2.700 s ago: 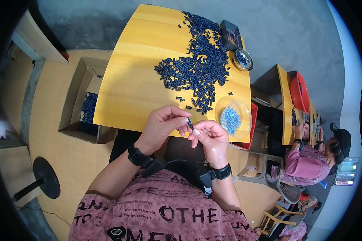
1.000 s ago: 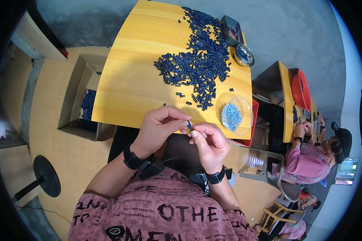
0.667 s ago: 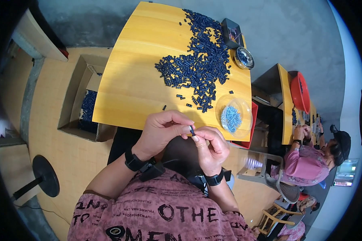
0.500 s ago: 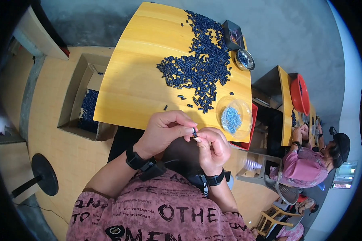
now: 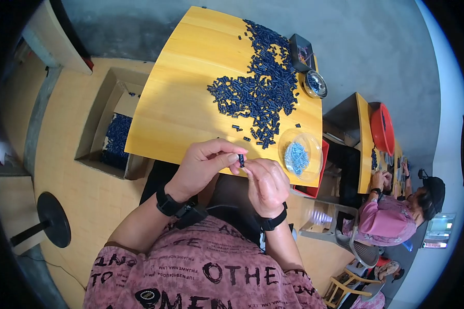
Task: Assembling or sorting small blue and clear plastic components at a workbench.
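Near the table's front edge, my left hand (image 5: 203, 164) pinches a small dark cylindrical plastic piece (image 5: 241, 160) between thumb and forefinger. My right hand (image 5: 267, 186) is closed beside it, its fingertips against or just by the piece's near end. Whatever those right fingertips may hold is too small and hidden to make out. Beyond both hands spreads a heap of similar dark pieces (image 5: 263, 92). To the right of my hands stands a clear round dish (image 5: 316, 167) with many tiny shiny bluish parts (image 5: 296, 158) in it.
Along the table's right edge are a metal bowl (image 5: 315, 84) and a black tray (image 5: 301, 52). A red bin (image 5: 322, 177) sits below that edge. On the floor at left, a cardboard box (image 5: 90, 139) holds more dark pieces. A co-worker (image 5: 389, 219) sits at another table at right.
The dark piece has shifted slightly left and shows more of its length. My right hand has turned and moved a little down and left. The view has shifted slightly.
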Demonstrator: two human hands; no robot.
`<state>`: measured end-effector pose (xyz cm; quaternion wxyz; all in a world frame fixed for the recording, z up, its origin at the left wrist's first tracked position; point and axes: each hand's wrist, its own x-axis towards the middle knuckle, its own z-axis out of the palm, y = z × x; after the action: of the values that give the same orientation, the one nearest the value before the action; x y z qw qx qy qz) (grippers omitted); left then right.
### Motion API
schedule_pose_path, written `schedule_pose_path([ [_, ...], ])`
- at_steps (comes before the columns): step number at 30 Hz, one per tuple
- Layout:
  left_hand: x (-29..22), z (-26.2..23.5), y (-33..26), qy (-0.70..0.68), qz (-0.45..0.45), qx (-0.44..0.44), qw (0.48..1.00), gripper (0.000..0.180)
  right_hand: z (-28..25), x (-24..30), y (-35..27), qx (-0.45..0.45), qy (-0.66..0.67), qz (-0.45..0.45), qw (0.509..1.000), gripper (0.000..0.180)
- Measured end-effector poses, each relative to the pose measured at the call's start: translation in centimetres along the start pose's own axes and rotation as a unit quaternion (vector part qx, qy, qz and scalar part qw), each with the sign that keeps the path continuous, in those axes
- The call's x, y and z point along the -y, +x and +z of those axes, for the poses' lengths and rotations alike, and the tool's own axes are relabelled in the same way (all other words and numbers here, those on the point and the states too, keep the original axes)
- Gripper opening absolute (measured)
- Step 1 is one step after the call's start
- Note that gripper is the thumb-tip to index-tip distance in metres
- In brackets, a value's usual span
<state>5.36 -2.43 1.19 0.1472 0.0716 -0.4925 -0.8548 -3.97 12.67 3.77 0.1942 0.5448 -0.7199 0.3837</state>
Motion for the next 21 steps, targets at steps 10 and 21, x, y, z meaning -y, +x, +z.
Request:
schedule_pose_path([
  [10,2.3,-4.2,-1.9,-0.029,-0.056,-0.143,0.988,0.014,3.0,-0.7,-2.1,0.075,0.046,0.124,0.988,0.015],
  [21,3.4,-5.9,-0.1,0.079,-0.005,-0.186,0.979,0.016,6.0,-2.4,-1.5,0.13,-0.033,0.125,0.983,0.021],
])
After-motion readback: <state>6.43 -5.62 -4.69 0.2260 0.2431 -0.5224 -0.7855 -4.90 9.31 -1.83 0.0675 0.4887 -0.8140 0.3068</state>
